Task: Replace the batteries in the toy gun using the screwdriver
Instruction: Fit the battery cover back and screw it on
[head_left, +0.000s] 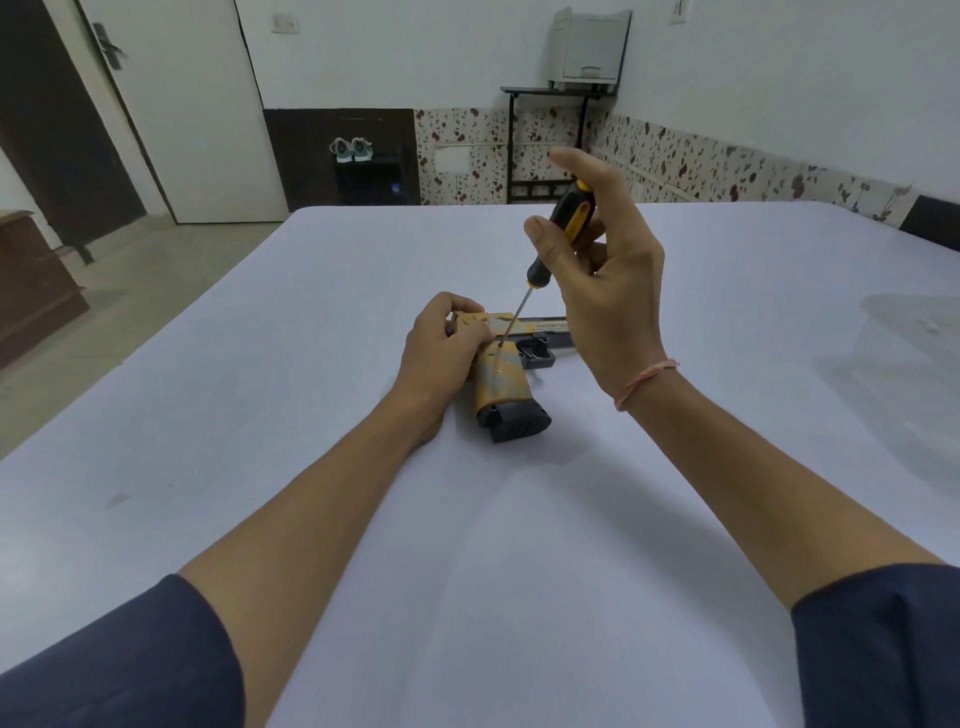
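Tilted screwdriver (569, 218) — tip on toy gun (501, 382)

Left hand (441, 345) steadies toy gun (506, 374) — right hand (605, 291) grips screwdriver (558, 244).

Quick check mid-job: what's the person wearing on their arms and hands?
The left hand and right hand are bare, no gloves. The left sleeve and right sleeve are dark navy, ending near the elbows, forearms uncovered. A thin pinkish thread band circles the right wrist. No watch or rings show.
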